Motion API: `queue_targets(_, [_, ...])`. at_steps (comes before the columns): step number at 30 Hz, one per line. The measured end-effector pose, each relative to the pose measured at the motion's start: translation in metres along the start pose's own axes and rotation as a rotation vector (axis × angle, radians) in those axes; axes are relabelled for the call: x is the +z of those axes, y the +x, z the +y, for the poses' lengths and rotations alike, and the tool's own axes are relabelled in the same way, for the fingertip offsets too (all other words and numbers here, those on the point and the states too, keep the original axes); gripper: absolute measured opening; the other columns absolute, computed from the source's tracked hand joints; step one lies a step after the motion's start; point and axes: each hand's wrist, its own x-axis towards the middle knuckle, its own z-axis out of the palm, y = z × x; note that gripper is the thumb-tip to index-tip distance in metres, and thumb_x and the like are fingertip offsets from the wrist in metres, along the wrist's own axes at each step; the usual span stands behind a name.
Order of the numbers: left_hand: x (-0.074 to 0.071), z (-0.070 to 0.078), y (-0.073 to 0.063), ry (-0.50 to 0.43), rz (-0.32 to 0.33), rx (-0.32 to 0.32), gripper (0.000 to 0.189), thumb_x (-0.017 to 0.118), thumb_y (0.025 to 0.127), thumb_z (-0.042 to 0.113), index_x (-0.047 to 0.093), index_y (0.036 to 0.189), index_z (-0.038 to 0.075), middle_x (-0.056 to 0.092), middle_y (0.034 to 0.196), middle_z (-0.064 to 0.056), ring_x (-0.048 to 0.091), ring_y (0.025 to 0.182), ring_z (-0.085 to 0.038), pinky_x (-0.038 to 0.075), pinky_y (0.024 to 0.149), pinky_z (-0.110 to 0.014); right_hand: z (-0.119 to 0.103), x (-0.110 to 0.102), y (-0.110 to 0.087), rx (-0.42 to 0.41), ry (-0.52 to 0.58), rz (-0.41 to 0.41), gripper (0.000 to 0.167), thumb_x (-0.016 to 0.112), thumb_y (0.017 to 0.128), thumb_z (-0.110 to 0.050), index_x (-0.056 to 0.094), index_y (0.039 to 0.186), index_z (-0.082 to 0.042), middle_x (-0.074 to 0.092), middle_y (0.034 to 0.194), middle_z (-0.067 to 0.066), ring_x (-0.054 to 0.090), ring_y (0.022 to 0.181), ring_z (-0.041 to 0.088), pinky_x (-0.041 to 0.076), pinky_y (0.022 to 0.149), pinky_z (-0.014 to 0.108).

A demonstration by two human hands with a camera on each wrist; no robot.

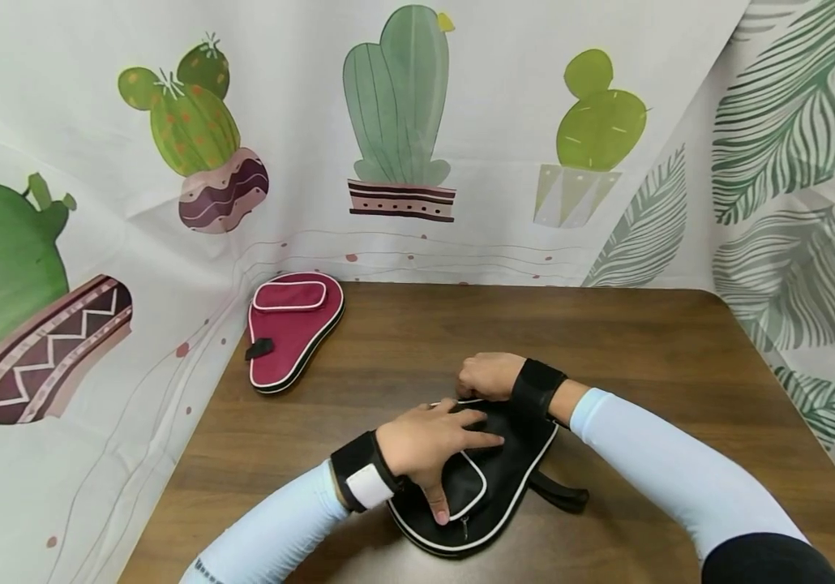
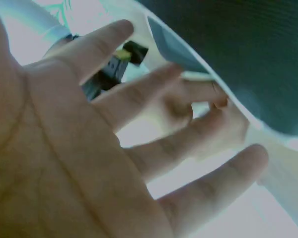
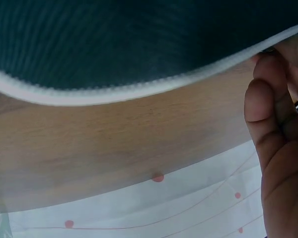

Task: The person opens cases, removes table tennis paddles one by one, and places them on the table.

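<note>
A black paddle-shaped case [image 1: 511, 461] with white piping lies on the table, its wide end towards me. My left hand [image 1: 428, 444] rests on it with fingers spread, over the front pocket [image 1: 470, 493]. At the far edge, my right hand [image 1: 489, 375] has curled fingers. In the right wrist view, the right fingertips [image 3: 270, 74] pinch a small dark bit, seemingly the zipper pull, at the piped rim of the case [image 3: 129, 47]. The left wrist view shows the left palm [image 2: 74, 158] beside the case [image 2: 238, 44]; the right hand appears blurred behind its fingers.
A red case [image 1: 289, 332] of the same shape, with white piping and a black tab, lies at the table's far left corner. From the black case a strap [image 1: 562, 493] sticks out to the right. Behind the wooden table [image 1: 607, 341] hangs a cactus-print cloth [image 1: 505, 122].
</note>
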Motion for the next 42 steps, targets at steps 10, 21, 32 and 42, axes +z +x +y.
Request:
queue_targets(10, [0.008, -0.004, 0.020, 0.002, -0.064, 0.061, 0.127, 0.093, 0.039, 0.070, 0.042, 0.154, 0.047, 0.027, 0.166, 0.008, 0.041, 0.138, -0.041, 0.037, 0.114, -0.046, 0.002, 0.000, 0.001, -0.017, -0.025, -0.010, 0.027, 0.062, 0.099, -0.003, 0.070, 0.074, -0.012, 0.054, 0.066, -0.008, 0.044, 0.056, 0.005, 0.035, 0.056, 0.021])
queue_targets(21, [0.014, -0.010, 0.024, -0.059, -0.038, 0.090, 0.127, 0.094, 0.039, 0.068, 0.044, 0.153, 0.045, 0.024, 0.167, 0.007, 0.036, 0.140, -0.052, 0.043, 0.109, -0.051, 0.009, 0.005, -0.010, 0.029, 0.060, 0.019, 0.032, 0.059, 0.101, -0.001, 0.069, 0.072, -0.011, 0.044, 0.062, -0.010, 0.038, 0.054, 0.004, 0.033, 0.056, 0.021])
queue_targets(32, [0.014, -0.010, 0.025, -0.048, -0.015, 0.113, 0.127, 0.096, 0.038, 0.066, 0.048, 0.153, 0.039, 0.029, 0.165, 0.004, 0.038, 0.139, -0.051, 0.042, 0.109, -0.053, 0.011, 0.004, -0.026, 0.079, 0.125, 0.038, 0.031, 0.057, 0.100, 0.004, 0.066, 0.071, -0.002, 0.033, 0.061, -0.010, 0.029, 0.054, 0.004, 0.028, 0.055, 0.021])
queue_targets(42, [0.016, -0.010, 0.028, -0.042, -0.007, 0.124, 0.128, 0.096, 0.037, 0.064, 0.049, 0.153, 0.037, 0.030, 0.164, 0.002, 0.040, 0.136, -0.053, 0.043, 0.108, -0.053, 0.015, 0.007, -0.037, 0.081, 0.076, 0.071, 0.031, 0.056, 0.093, 0.013, 0.062, 0.068, -0.003, 0.031, 0.063, -0.011, 0.028, 0.056, 0.005, 0.027, 0.055, 0.021])
